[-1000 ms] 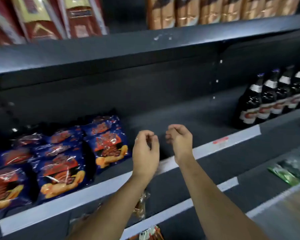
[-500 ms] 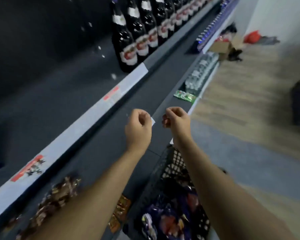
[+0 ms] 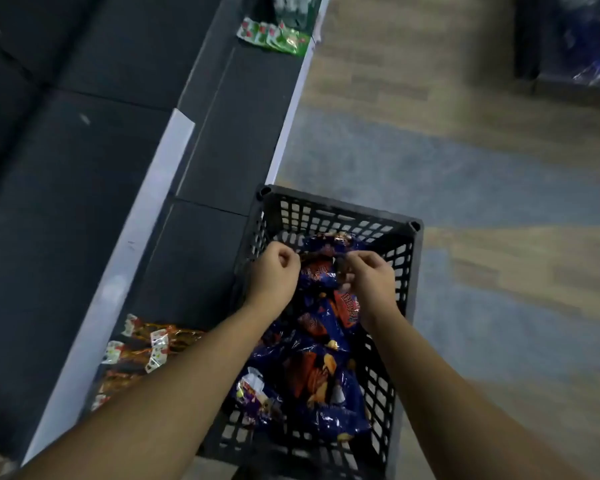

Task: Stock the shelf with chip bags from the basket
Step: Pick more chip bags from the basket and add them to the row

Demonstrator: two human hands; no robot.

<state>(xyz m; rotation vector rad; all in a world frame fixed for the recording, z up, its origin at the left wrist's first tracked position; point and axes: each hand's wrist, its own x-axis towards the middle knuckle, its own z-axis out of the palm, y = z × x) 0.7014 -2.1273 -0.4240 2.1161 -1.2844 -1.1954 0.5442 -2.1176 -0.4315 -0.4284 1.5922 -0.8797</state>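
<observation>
Head view: both hands are down in the black basket (image 3: 340,212), which stands on the floor beside the shelf (image 3: 229,133) with blue chip bags (image 3: 321,379) heaped inside. The right hand (image 3: 373,277) pinches one chip bag (image 3: 317,273) by its crinkled top, likely to lift it. The left hand (image 3: 274,273) is curled; I cannot tell whether it grips anything. Half a second ago both hovered curled above the shelf edge.

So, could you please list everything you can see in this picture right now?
basket: one, black, on the floor beside the shelves
chip bags: several, blue and orange, in the basket
snack packets: a few, orange and clear, lower shelf, bottom left
green packets: a few, green, lower shelf, far end
shelves: two tiers, dark, white edge strips, left
floor: wood-look and grey-blue, right
left hand: one, curled over the bags, grip unclear
right hand: one, pinching a chip bag's top
</observation>
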